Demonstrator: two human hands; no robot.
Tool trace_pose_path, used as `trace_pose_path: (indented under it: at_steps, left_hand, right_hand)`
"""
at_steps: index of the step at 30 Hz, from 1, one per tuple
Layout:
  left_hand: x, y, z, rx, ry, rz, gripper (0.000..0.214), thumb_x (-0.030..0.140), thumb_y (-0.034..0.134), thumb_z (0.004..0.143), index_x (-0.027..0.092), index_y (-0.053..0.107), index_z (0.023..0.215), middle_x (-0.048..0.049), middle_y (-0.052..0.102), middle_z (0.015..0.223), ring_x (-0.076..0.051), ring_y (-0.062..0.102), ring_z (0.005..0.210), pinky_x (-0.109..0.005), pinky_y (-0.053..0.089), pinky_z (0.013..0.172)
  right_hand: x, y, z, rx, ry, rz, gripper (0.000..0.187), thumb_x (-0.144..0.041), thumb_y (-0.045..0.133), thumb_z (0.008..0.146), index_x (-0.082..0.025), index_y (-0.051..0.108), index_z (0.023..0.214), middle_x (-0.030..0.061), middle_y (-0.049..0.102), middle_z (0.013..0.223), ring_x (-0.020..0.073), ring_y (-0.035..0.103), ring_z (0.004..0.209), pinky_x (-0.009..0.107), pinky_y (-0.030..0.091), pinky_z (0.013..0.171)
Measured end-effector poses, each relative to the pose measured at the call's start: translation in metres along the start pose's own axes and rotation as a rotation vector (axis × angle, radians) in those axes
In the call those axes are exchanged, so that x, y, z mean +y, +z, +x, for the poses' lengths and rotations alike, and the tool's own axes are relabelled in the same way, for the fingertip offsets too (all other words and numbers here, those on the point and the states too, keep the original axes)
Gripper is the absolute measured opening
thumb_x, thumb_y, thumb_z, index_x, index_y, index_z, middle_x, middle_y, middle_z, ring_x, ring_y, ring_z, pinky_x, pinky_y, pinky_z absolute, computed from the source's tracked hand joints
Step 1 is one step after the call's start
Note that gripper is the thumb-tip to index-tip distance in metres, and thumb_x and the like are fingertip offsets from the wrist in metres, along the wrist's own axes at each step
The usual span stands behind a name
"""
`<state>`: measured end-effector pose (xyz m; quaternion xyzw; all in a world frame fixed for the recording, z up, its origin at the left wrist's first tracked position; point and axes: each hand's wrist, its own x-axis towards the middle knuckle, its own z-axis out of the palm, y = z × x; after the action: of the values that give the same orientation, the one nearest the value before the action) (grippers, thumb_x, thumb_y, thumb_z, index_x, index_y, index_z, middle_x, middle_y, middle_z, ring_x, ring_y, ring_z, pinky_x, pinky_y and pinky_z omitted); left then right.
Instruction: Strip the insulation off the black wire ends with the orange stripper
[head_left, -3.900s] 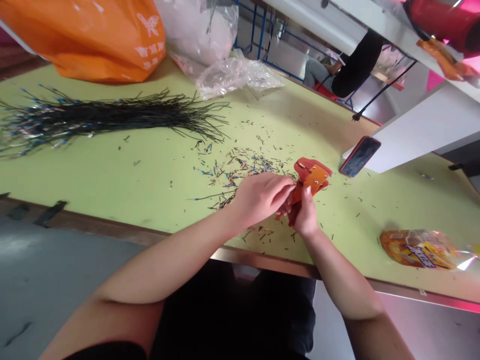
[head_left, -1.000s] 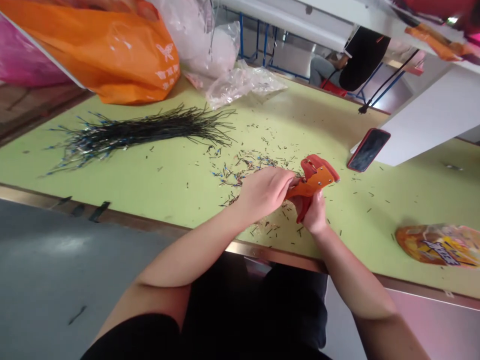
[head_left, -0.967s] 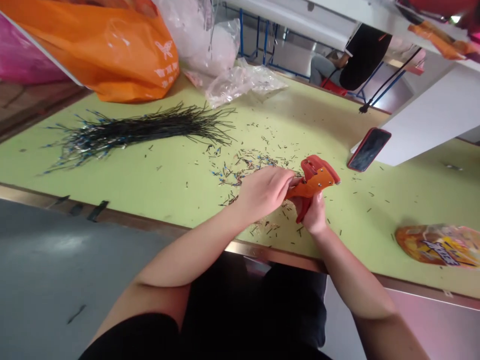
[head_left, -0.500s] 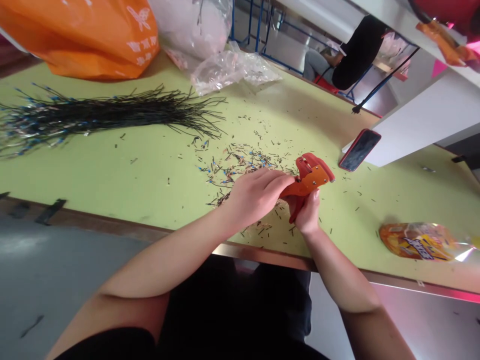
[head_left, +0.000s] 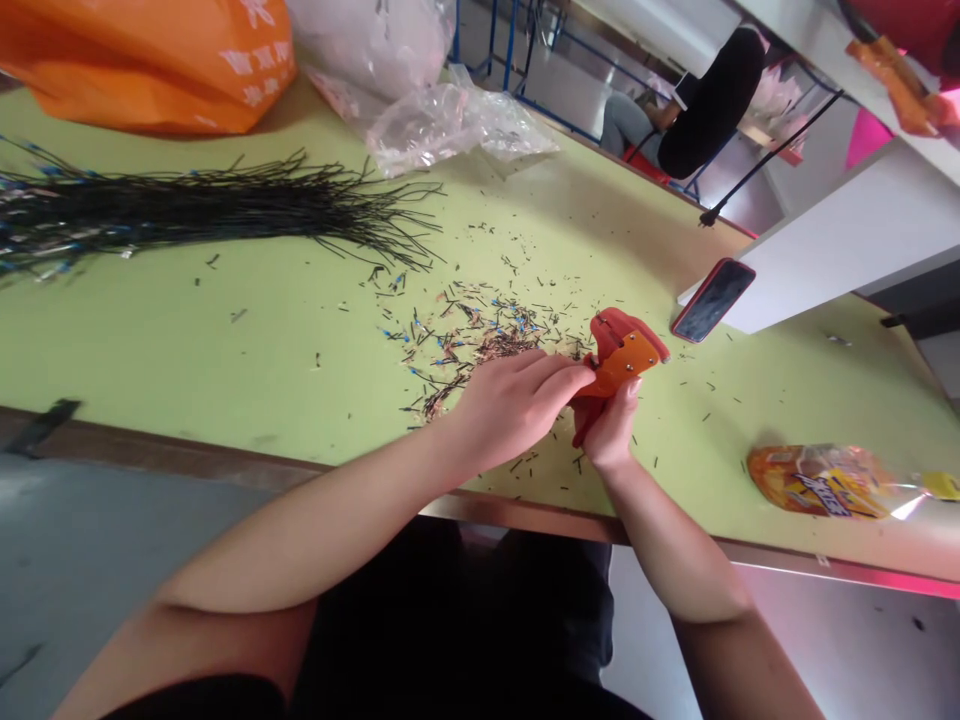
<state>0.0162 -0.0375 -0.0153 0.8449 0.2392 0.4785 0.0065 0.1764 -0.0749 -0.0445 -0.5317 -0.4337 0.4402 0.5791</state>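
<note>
My right hand [head_left: 613,428] is wrapped round the handles of an orange and red wire stripper [head_left: 630,362], whose head points up and to the right. My left hand [head_left: 517,405] is closed beside the tool, its fingertips pressed together at the jaw side. What those fingers pinch, if anything, is hidden. Beneath and behind the hands lies a heap of short wire offcuts [head_left: 510,340], black, copper-coloured and some with blue ends. A thick bundle of long black wires [head_left: 247,208] with blue-marked ends rests on the green table [head_left: 277,345] to the left.
An orange bag [head_left: 165,70] and clear plastic bags [head_left: 427,125] stand at the back left. A phone [head_left: 712,300] leans against a white panel [head_left: 832,240]. At the right lies a bottle of orange drink [head_left: 832,482]. Beyond the table a person [head_left: 705,110] sits.
The view has shifted slightly, so the table's things appear farther left. Both hands stay at the wire stripper, with only a small change in how the tool and hands sit.
</note>
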Motion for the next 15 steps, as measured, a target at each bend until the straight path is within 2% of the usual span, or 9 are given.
trace_pose_path:
  at_steps: [3, 5, 11, 15]
  left_hand:
    - [0.0012, -0.0010, 0.0000, -0.017, 0.010, -0.024, 0.026, 0.006, 0.052, 0.102, 0.022, 0.068, 0.113, -0.0026, 0.083, 0.101, -0.015, 0.078, 0.085, -0.027, 0.064, 0.077]
    - [0.0016, -0.0016, 0.0005, -0.018, 0.017, -0.040, 0.027, 0.005, 0.051, 0.102, 0.022, 0.068, 0.112, -0.0021, 0.084, 0.101, -0.014, 0.078, 0.084, -0.027, 0.064, 0.075]
    - [0.0006, -0.0018, 0.0007, 0.025, 0.013, -0.040, 0.026, 0.004, 0.052, 0.101, 0.022, 0.067, 0.112, -0.0016, 0.083, 0.099, -0.014, 0.078, 0.081, -0.027, 0.063, 0.072]
    - [-0.0005, -0.0005, 0.0000, 0.030, 0.008, -0.041, 0.027, 0.003, 0.051, 0.100, 0.022, 0.067, 0.111, -0.0020, 0.083, 0.097, -0.015, 0.078, 0.079, -0.027, 0.062, 0.071]
  right_hand:
    - [0.0019, -0.0011, 0.0012, 0.007, -0.027, -0.055, 0.086, -0.092, 0.019, 0.090, -0.029, 0.064, 0.127, 0.0160, 0.070, 0.113, 0.0347, 0.069, 0.106, 0.048, 0.062, 0.072]
    - [0.0030, -0.0017, 0.0016, -0.002, -0.023, -0.050, 0.087, -0.094, 0.020, 0.089, -0.028, 0.064, 0.126, 0.0152, 0.070, 0.108, 0.0330, 0.070, 0.099, 0.046, 0.062, 0.068]
    - [-0.0016, 0.0011, -0.0002, -0.043, 0.038, 0.022, 0.086, -0.102, 0.032, 0.082, -0.026, 0.065, 0.107, 0.0096, 0.060, 0.075, 0.0329, 0.070, 0.084, 0.046, 0.061, 0.061]
    - [-0.0030, 0.0018, -0.0003, -0.068, 0.023, 0.016, 0.085, -0.103, 0.026, 0.082, -0.027, 0.063, 0.088, 0.0083, 0.052, 0.065, 0.0330, 0.068, 0.080, 0.046, 0.060, 0.058]
